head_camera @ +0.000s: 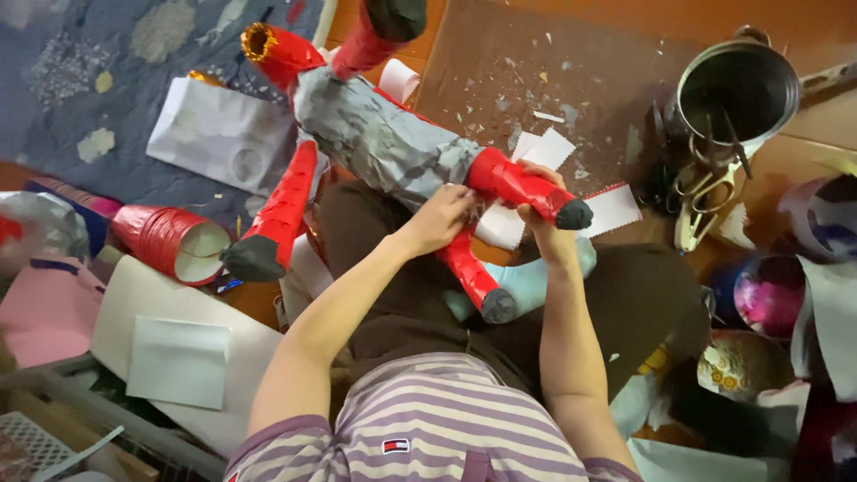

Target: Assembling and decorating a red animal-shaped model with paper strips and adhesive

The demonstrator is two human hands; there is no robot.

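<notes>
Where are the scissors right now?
In the head view, the scissors lie at the right, on the brown floor just below the metal pot and to the right of the person's hands on the papier-mache animal.

Wooden floor (571,18) — brown cardboard sheet (500,62), metal pot (736,89), scissors (705,192), blue rug (98,98).

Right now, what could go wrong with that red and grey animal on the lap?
The paper animal lies tilted across the lap, held only at one red leg by the left hand and right hand; that leg might bend or tear. The scissors lie close by the knee and could get bumped.
</notes>
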